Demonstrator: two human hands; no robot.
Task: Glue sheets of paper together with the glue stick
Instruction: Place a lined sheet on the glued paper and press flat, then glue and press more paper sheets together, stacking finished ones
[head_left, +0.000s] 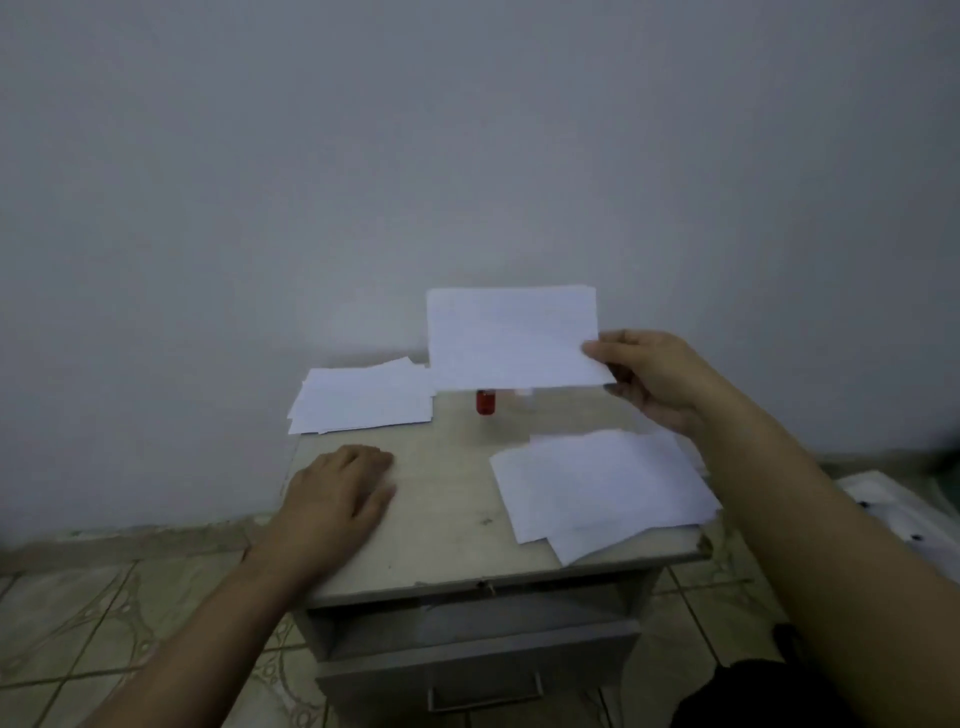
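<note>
My right hand (657, 382) pinches the right edge of a white sheet of paper (511, 335) and holds it in the air over the back of the small table (441, 499). Below that sheet stands a red glue stick (486, 401), its top hidden by the paper. A small pale object (524, 396) beside it is partly hidden too. One pile of white sheets (361, 397) lies at the back left of the table. Another pile (602, 488) lies at the front right. My left hand (340, 491) rests flat on the tabletop, palm down, holding nothing.
The table stands against a plain grey wall and has a drawer with a handle (485, 693) below its top. Tiled floor (104, 613) surrounds it. A white object (893, 512) lies on the floor at the right. A dark object (753, 696) shows at the bottom right.
</note>
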